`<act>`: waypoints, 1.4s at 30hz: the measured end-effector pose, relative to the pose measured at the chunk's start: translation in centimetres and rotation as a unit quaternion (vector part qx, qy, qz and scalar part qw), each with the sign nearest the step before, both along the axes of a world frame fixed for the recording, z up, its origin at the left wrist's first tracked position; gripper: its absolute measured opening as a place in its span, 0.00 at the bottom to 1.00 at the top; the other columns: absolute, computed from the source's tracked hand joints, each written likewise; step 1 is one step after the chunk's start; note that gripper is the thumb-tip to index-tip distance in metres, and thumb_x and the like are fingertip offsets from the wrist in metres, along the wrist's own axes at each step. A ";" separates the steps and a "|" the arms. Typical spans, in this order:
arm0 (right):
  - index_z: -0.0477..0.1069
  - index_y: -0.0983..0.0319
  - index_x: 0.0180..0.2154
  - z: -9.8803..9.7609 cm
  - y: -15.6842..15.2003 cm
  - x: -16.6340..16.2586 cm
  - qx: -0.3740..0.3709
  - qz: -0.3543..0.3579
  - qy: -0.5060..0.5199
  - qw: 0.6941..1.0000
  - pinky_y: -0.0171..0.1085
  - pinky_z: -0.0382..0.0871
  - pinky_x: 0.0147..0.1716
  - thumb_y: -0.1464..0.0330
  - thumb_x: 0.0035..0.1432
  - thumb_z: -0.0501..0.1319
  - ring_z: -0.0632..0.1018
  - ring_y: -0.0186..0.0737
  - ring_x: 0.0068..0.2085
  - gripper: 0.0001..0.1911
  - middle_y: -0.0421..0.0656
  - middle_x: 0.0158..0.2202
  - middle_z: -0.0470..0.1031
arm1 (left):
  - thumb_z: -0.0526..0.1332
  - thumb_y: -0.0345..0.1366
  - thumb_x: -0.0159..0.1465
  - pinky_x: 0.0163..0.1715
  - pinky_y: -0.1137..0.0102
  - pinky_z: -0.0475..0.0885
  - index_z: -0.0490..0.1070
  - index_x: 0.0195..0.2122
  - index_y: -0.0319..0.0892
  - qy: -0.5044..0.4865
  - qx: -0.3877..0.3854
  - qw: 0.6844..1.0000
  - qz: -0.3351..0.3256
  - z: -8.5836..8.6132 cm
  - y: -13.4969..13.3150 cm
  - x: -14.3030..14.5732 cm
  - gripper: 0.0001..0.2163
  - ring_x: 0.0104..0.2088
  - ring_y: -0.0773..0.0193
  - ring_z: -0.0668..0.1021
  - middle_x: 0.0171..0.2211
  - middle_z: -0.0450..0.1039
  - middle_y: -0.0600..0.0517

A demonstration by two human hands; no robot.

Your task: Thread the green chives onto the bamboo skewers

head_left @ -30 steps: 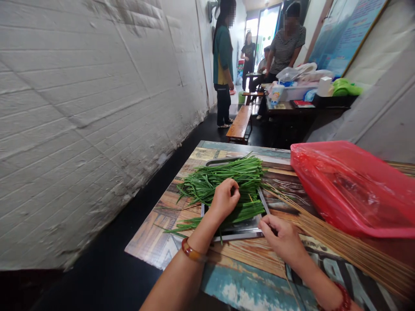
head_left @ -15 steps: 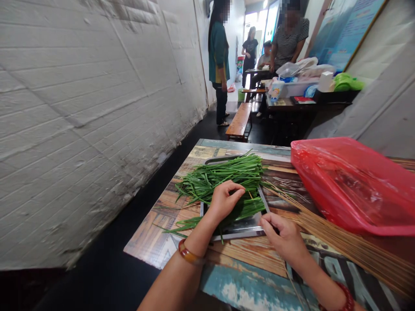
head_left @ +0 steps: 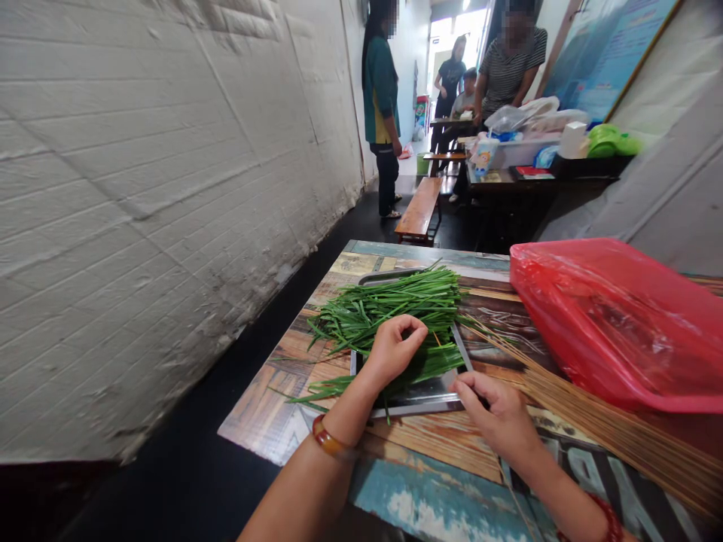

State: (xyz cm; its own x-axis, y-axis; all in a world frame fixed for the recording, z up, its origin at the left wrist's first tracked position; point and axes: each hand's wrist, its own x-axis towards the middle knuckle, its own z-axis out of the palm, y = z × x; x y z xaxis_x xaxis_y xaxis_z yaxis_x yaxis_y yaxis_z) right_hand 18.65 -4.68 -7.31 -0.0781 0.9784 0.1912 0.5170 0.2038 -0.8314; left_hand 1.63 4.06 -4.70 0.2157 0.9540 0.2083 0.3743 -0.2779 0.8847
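Note:
My left hand [head_left: 395,345] is closed in a pinch, its thumb and forefinger meeting above long green garlic chives [head_left: 389,297]; whatever lies between its fingertips is too small to make out. Chives are heaped on a metal tray [head_left: 418,410], their leaves spilling over its left side. A smaller bundle [head_left: 437,363] lies below the main heap. My right hand [head_left: 497,410] pinches a thin bamboo skewer [head_left: 515,497] at the tray's near right corner. The skewer's lower end runs back toward me, and a thin tip shows close to my left fingertips.
Many loose bamboo skewers [head_left: 615,436] lie right of the tray. Beyond them sits a red plastic bag over a red basket [head_left: 615,324]. A wooden bench [head_left: 421,207] and a cluttered table [head_left: 508,177] stand ahead, with several people nearby. A white wall [head_left: 169,188] runs along the left.
Both hands keep nearly the same pose and place over the tray. The whole view shifts slightly. In the background, the person in dark clothes has moved an arm.

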 end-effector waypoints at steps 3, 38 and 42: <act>0.73 0.61 0.28 0.0 0.0 0.0 0.002 0.001 0.002 1.000 0.32 0.68 0.30 0.66 0.59 0.52 0.78 0.38 0.30 0.13 0.40 0.27 0.78 | 0.57 0.34 0.57 0.30 0.75 0.64 0.71 0.26 0.37 -0.005 -0.004 1.000 -0.007 0.0 -0.1 0.1 0.07 0.28 0.68 0.71 0.25 0.71 0.53; 0.73 0.61 0.28 -0.1 0.1 0.0 0.004 -0.003 -0.004 1.000 0.32 0.67 0.28 0.66 0.58 0.52 0.77 0.37 0.28 0.14 0.40 0.25 0.77 | 0.59 0.30 0.55 0.27 0.75 0.63 0.70 0.25 0.38 0.000 0.035 0.999 0.005 0.0 -0.1 0.2 0.04 0.26 0.70 0.69 0.24 0.69 0.54; 0.73 0.61 0.28 -0.1 0.1 0.0 0.000 0.002 -0.003 1.000 0.32 0.68 0.28 0.65 0.58 0.52 0.77 0.38 0.28 0.14 0.41 0.25 0.77 | 0.59 0.29 0.55 0.28 0.75 0.64 0.70 0.26 0.38 0.010 0.048 0.999 -0.002 -0.1 -0.1 0.2 0.03 0.27 0.69 0.70 0.25 0.69 0.54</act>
State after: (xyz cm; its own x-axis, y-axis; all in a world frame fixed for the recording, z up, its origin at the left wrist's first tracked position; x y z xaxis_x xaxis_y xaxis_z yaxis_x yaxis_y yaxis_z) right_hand 18.67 -4.56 -7.39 -0.0837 0.9780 0.1912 0.5217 0.2065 -0.8278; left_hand 1.84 3.94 -4.83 0.2247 0.9287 0.2950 0.3894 -0.3631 0.8465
